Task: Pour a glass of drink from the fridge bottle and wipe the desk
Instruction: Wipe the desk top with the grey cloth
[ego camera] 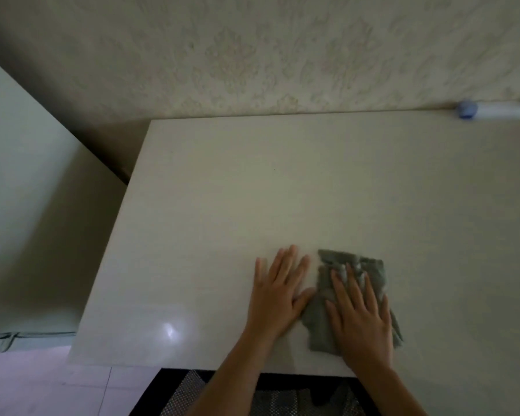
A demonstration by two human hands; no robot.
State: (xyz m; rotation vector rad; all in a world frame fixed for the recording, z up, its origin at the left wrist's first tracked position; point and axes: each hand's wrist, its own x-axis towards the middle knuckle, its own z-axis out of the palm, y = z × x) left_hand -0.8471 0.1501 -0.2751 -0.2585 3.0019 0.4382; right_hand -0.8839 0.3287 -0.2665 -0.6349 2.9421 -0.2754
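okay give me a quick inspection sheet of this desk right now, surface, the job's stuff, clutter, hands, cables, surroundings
Surface: pale desk, mostly bare; a bright glare spot near the front left edge.
Job's things: grey cloth lying crumpled flat near the front edge; no glass seen. A white bottle with a blue cap lies on its side at the far right, against the wall.
Clutter: nothing seen.
Hands: left hand flat on the bare desk, thumb touching the cloth edge; right hand flat on top of the cloth, fingers spread.
Cables: nothing seen.
Surroundings: textured wall behind the desk; pale cabinet to the left; tiled floor below; dim light.
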